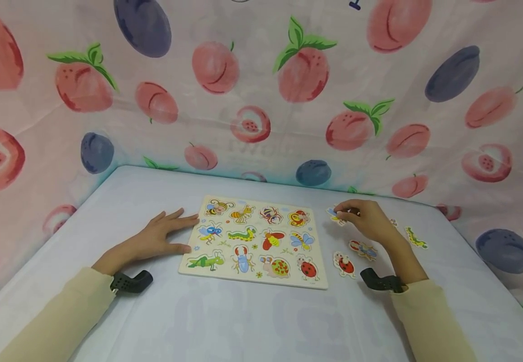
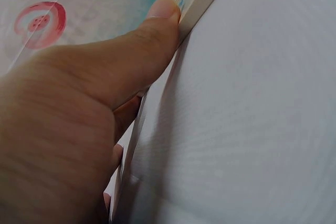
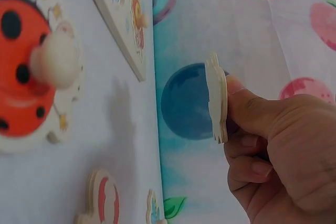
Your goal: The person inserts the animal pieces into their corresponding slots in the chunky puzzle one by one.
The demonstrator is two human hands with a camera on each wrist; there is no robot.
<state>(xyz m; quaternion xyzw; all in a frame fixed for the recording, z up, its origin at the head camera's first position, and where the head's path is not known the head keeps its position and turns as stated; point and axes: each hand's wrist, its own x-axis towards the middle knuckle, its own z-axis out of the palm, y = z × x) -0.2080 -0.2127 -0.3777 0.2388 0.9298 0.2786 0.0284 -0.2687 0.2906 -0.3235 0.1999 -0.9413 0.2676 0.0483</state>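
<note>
The insect puzzle board (image 1: 252,246) lies on the white-covered table, printed with rows of coloured insects. My left hand (image 1: 162,236) spreads its fingers along the board's left edge, and in the left wrist view the thumb (image 2: 152,30) touches its rim. To the right of the board, my right hand (image 1: 365,216) pinches a wooden insect puzzle piece (image 1: 335,216) with blue and yellow on it. The right wrist view shows this piece (image 3: 216,100) edge-on, raised off the table, between thumb and fingers; its printed face is hidden there.
A ladybug piece (image 1: 344,264) with a knob (image 3: 56,60), a stag beetle piece (image 1: 363,250) and a caterpillar piece (image 1: 416,238) lie right of the board. Another piece (image 1: 394,222) is partly hidden by the right hand. A fruit-patterned curtain (image 1: 261,100) hangs behind the table.
</note>
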